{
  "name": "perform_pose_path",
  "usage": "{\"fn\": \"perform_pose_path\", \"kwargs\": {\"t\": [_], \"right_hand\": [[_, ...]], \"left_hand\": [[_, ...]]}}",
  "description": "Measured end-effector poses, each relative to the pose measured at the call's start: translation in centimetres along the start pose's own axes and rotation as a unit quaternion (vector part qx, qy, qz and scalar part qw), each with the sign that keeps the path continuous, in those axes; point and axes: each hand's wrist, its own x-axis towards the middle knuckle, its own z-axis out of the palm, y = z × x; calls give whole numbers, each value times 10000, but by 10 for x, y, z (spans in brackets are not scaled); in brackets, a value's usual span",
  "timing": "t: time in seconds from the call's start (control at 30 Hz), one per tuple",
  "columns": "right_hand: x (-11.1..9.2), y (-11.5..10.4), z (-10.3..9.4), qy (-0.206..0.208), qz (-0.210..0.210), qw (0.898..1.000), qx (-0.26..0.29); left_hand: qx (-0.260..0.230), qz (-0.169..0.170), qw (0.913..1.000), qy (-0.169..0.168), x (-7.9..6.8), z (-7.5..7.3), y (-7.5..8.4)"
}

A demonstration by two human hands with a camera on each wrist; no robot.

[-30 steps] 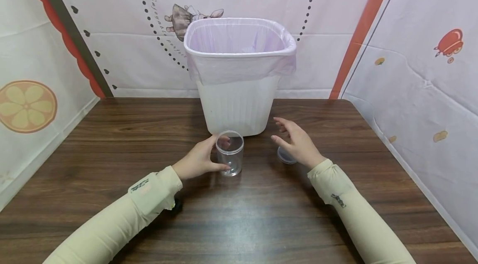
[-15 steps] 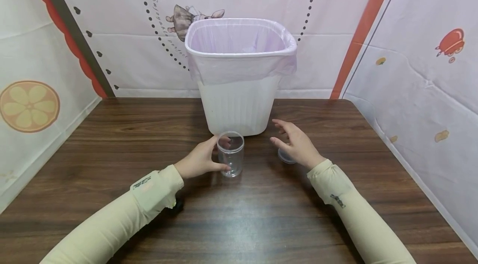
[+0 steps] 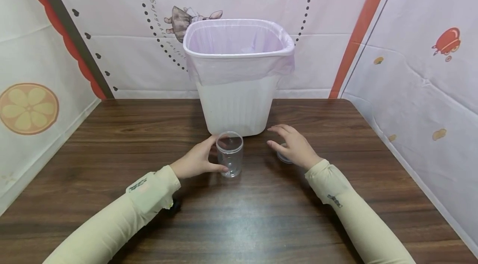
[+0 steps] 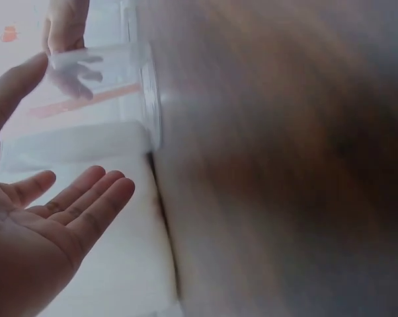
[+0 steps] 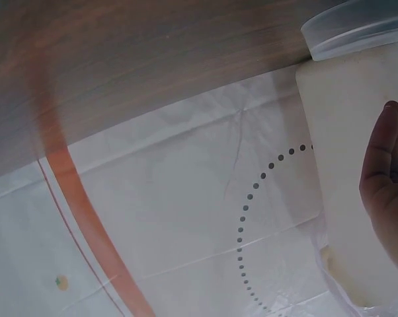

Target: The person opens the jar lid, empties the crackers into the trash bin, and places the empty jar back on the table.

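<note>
A clear plastic jar (image 3: 230, 155) without a lid stands upright on the table. My left hand (image 3: 196, 160) is around its left side in the head view, thumb in front and fingers behind, partly visible through the wall. In the left wrist view the fingers (image 4: 96, 205) of that hand are straight and not wrapped around the jar (image 4: 149, 99). To the right, my right hand (image 3: 295, 146) hovers over a round clear lid (image 3: 284, 158), fingers loosely bent and holding nothing. The hand covers much of the lid in the head view; in the right wrist view the lid (image 5: 358, 30) shows at the top right.
A white trash bin (image 3: 235, 106) lined with a pale purple bag stands directly behind the jar. Patterned cloth (image 3: 410, 89) surrounds the dark wooden table (image 3: 239, 222) at the back and sides. A small black object (image 3: 173, 206) shows beneath my left sleeve.
My right hand has lowered slightly and shifted left over the lid, covering more of it. The left hand and the jar stay nearly in place.
</note>
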Motion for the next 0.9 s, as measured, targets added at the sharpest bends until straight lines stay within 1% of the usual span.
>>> {"fn": "perform_pose_path", "kwargs": {"t": [0.13, 0.2, 0.3, 0.37, 0.43, 0.53, 0.6, 0.67, 0.77, 0.83, 0.9], "right_hand": [[1, 0, 0, 12, -13, 10000, -65], [1, 0, 1, -22, -37, 10000, -89], [0, -1, 2, -120, -61, 9999, -104], [0, -1, 3, -155, -69, 9998, -109], [-1, -1, 4, -155, -74, 9998, -127], [-1, -2, 5, -136, -141, 9995, -254], [-2, -3, 6, -187, -224, 9988, -381], [-1, -4, 7, -297, -320, 9976, -532], [-2, -6, 10, -425, -448, 9957, -689], [-3, -7, 12, -444, -507, 9946, -787], [-4, -7, 16, -435, -602, 9929, -926]], "left_hand": [[119, 120, 9998, -55, -3, -6, -1], [227, 122, 9996, -95, -7, -9, -4], [422, 32, 9989, -192, -13, -14, -8], [721, -75, 9969, -298, -17, -17, -10], [1153, -170, 9923, -418, -21, -20, -12], [1820, -258, 9815, -530, -24, -23, -14], [2121, -276, 9753, -550, -25, -25, -14], [2208, -302, 9730, -603, -27, -26, -15], [2186, -360, 9721, -776, -30, -27, -18], [2156, -399, 9716, -888, -32, -27, -20], [2116, -408, 9722, -914, -33, -26, -23]]}}
